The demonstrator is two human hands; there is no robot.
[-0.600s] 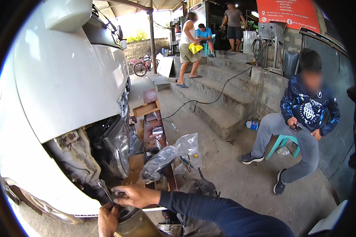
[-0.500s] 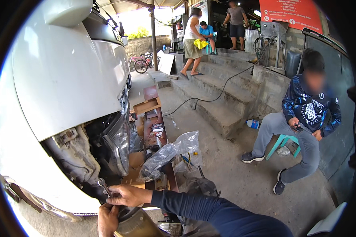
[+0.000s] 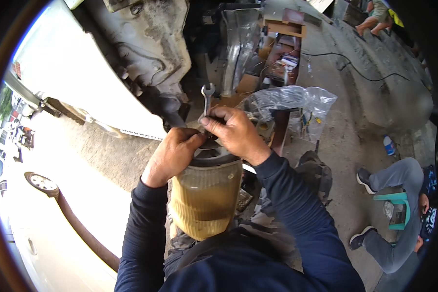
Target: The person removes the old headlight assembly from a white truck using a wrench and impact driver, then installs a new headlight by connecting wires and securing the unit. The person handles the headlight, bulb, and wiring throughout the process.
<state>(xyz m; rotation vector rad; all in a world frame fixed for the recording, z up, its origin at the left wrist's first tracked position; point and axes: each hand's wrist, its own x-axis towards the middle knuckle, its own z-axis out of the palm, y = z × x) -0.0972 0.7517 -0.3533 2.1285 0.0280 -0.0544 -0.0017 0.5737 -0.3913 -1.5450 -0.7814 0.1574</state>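
My right hand (image 3: 231,131) is closed on a steel open-end wrench (image 3: 208,100), its jaw pointing up, over the top of a lamp housing with a yellowed, ribbed lens (image 3: 203,197). The housing rests by my lap. My left hand (image 3: 173,153) grips the housing's dark top rim, thumb beside the right fingers; what sits under the fingertips is hidden.
Ahead is a white vehicle (image 3: 73,63) with exposed bodywork. Cardboard (image 3: 282,29), plastic wrap (image 3: 297,100) and tools lie ahead-right. A seated person (image 3: 399,204) is right, another person's legs (image 3: 374,22) are on the steps (image 3: 360,73). A white car (image 3: 44,233) stands left.
The view has tipped steeply down onto my hands and the lamp housing. The wrench, earlier angled up-left, now points straight up in my right hand; my left hand still holds the housing.
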